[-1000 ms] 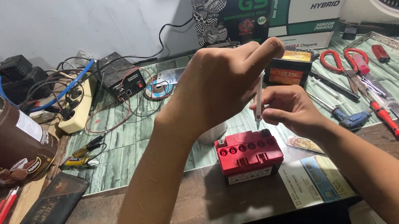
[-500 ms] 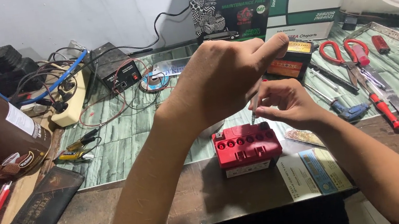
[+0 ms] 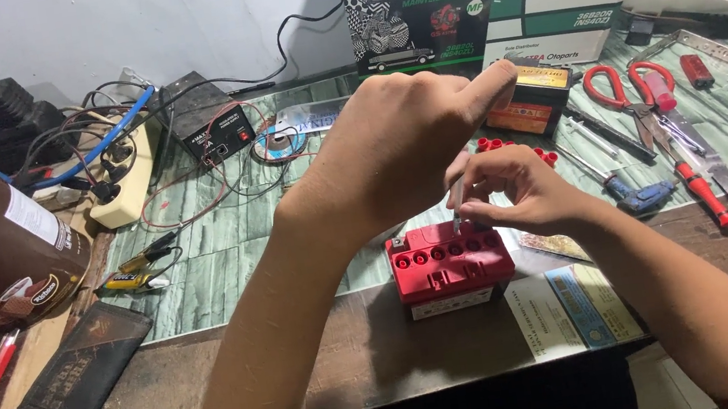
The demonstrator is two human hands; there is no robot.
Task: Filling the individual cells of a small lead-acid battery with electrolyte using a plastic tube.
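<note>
Sitting near the front edge of the wooden bench [image 3: 375,362]: a small red battery [image 3: 449,264], upright, with a row of round filler holes on top. Pinching a thin grey tool [image 3: 456,194] just above those holes: right hand [image 3: 512,190], fingertips pressed together. Curling into a loose fist over the tool's upper end: left hand [image 3: 403,148]. Lying farther back: red-handled scissors [image 3: 625,86] and a black charger box [image 3: 208,122].

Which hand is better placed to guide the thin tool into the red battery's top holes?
The right hand, probably: its fingertips pinch the thin tool's lower end directly over the red battery. The left hand grips the upper end, higher above.
</note>
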